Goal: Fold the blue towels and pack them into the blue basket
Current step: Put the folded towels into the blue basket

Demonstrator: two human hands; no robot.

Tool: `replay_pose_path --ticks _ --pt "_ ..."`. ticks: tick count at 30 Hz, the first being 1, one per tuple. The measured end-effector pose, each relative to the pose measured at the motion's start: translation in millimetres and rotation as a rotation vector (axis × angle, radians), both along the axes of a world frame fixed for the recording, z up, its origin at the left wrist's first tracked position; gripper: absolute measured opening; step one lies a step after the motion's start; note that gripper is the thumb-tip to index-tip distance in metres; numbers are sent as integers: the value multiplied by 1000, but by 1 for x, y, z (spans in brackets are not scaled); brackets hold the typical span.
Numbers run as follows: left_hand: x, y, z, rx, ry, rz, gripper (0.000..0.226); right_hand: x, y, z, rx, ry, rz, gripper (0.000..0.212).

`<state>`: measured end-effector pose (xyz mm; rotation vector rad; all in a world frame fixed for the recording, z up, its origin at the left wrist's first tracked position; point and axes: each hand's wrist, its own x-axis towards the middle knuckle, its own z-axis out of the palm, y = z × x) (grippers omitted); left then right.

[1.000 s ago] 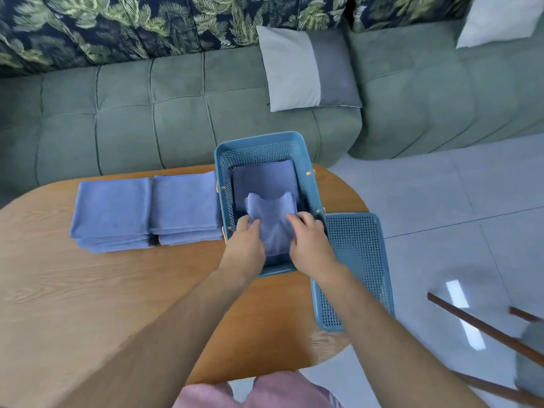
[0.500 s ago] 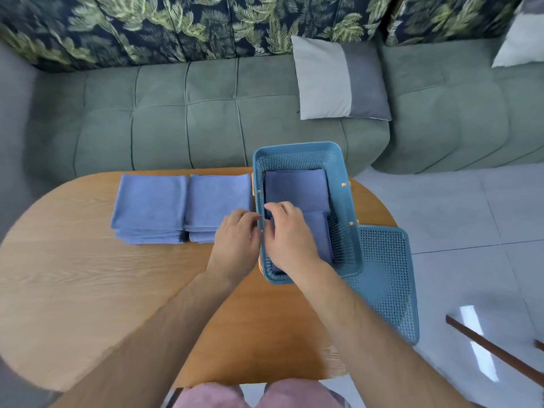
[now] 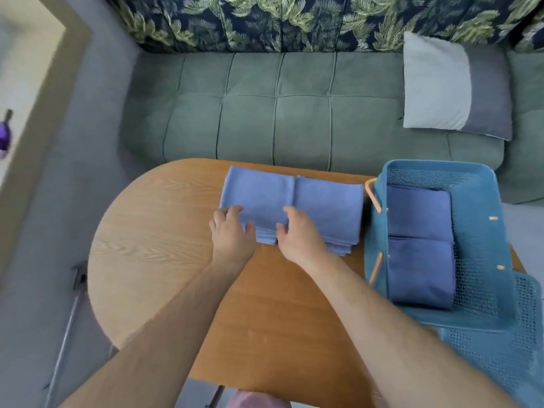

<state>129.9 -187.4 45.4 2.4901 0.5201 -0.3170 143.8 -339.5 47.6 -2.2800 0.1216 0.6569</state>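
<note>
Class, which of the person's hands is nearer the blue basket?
Right. The right hand grips the near edge of the left towel pile on the side toward the basket; the left hand grips that pile's outer corner, farther away.

Soft matt cloth towels (image 3: 326, 207) lie on a smooth wood-grain table (image 3: 164, 260) beside a perforated plastic basket (image 3: 482, 231).

- Oval wooden table (image 3: 176, 260), orange-brown, grain showing.
- Folded blue towels, side by side and touching: left stack (image 3: 259, 192), right stack (image 3: 329, 207).
- Blue basket (image 3: 482, 231) at right edge.
- Perforated blue panel (image 3: 500, 357) just beside basket, overhanging.
</note>
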Motion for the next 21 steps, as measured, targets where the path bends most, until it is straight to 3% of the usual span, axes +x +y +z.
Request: replay_pose_path --ticks 3,7,17,21 --pt "12 34 -5 -79 93 106 54 12 23 -9 3 121 -135 54" --pt "29 57 -8 -240 198 104 48 23 38 -19 -38 220 -270 57" --pt "46 79 -21 -348 311 218 43 31 56 -27 -24 281 -414 67" --pt "50 84 -20 -438 367 301 33 31 53 -20 31 352 -480 42"
